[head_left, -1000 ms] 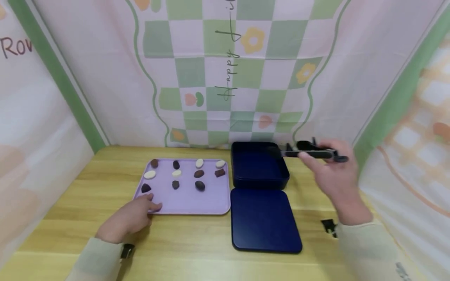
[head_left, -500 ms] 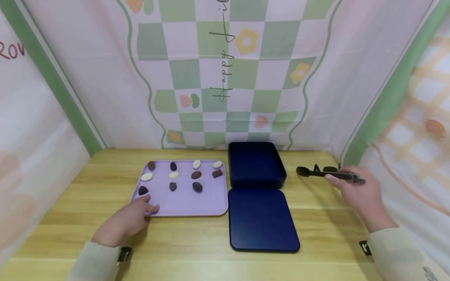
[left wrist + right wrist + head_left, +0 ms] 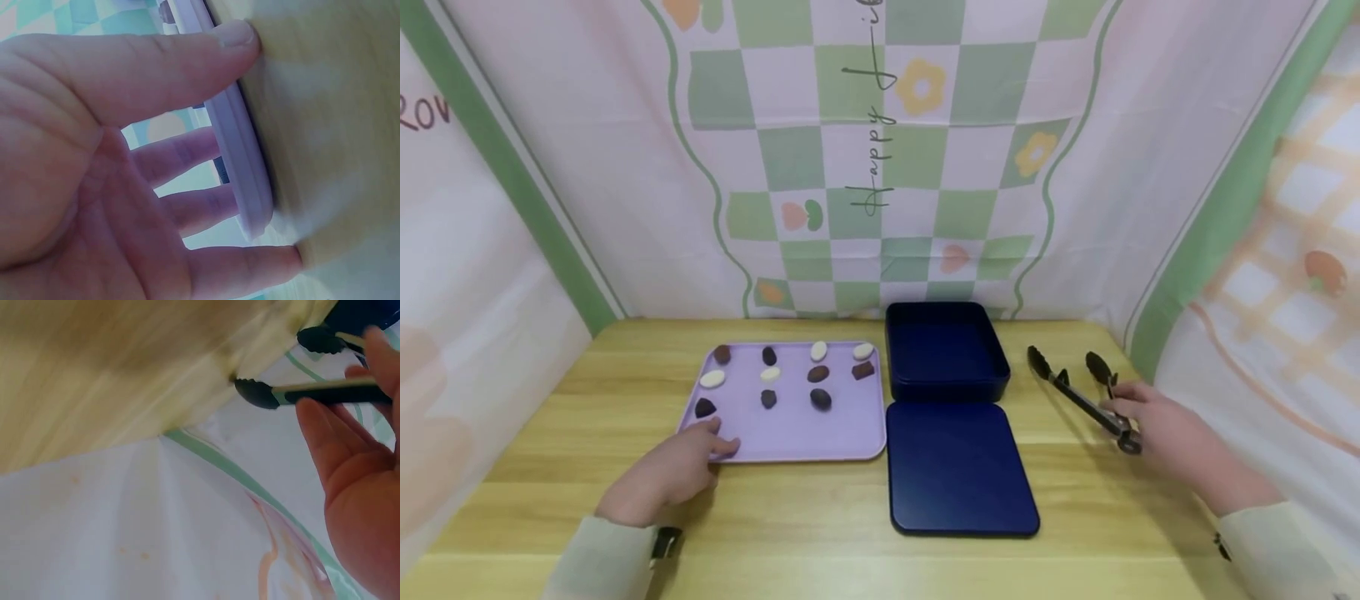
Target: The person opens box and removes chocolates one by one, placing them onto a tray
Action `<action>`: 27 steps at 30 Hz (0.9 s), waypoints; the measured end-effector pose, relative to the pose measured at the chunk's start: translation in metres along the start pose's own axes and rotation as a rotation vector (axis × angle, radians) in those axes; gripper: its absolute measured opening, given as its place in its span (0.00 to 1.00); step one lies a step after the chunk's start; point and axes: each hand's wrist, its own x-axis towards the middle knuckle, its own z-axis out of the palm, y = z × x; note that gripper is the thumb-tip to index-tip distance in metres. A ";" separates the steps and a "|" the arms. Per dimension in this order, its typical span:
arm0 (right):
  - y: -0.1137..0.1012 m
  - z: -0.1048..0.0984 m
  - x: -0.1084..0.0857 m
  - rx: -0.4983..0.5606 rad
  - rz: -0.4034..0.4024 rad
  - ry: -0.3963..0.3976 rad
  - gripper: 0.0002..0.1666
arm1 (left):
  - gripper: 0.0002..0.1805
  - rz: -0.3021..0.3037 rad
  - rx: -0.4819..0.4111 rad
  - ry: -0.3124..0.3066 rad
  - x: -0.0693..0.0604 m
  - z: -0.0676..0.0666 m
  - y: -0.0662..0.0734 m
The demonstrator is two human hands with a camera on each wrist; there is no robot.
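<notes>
At the front left corner of the lilac tray (image 3: pixel 797 435), my left hand (image 3: pixel 658 475) touches the rim. Its thumb lies over the rim in the left wrist view, with the fingers rather straight. Several chocolates, dark, brown and white, lie in rows on the tray, including a dark chocolate (image 3: pixel 704 407) just beyond those fingers. My right hand (image 3: pixel 1183 446) pinches one arm of the black tongs (image 3: pixel 1086 406) low over the table's right side. The tongs' arms stand spread apart. Whether they rest fully on the wood I cannot tell.
A dark blue square box (image 3: pixel 949 392) stands right of the tray, its top uncovered. In front of it lies the flat blue lid (image 3: pixel 962 471). The wooden table (image 3: pixel 775 533) ends at a patterned cloth (image 3: pixel 820 267) behind and at both sides.
My right hand has moved right, away from above the box, and down to the table with the tongs. The tongs' arms have spread. My left hand remains at the tray corner.
</notes>
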 end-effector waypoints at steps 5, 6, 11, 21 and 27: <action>0.002 0.009 -0.006 -0.003 -0.081 0.007 0.27 | 0.28 0.006 0.001 0.000 -0.001 0.000 -0.001; 0.002 0.012 -0.007 -0.011 -0.110 0.019 0.26 | 0.28 0.006 0.002 0.001 0.000 0.000 -0.001; -0.003 0.017 -0.008 -0.016 -0.070 -0.055 0.16 | 0.27 0.003 0.008 0.006 -0.001 -0.001 0.000; -0.061 -0.002 -0.008 -0.042 0.144 -0.286 0.22 | 0.28 0.000 0.004 0.007 0.000 0.002 -0.006; -0.066 0.000 -0.008 -0.050 0.225 -0.264 0.20 | 0.27 -0.004 -0.008 0.008 -0.002 0.002 -0.005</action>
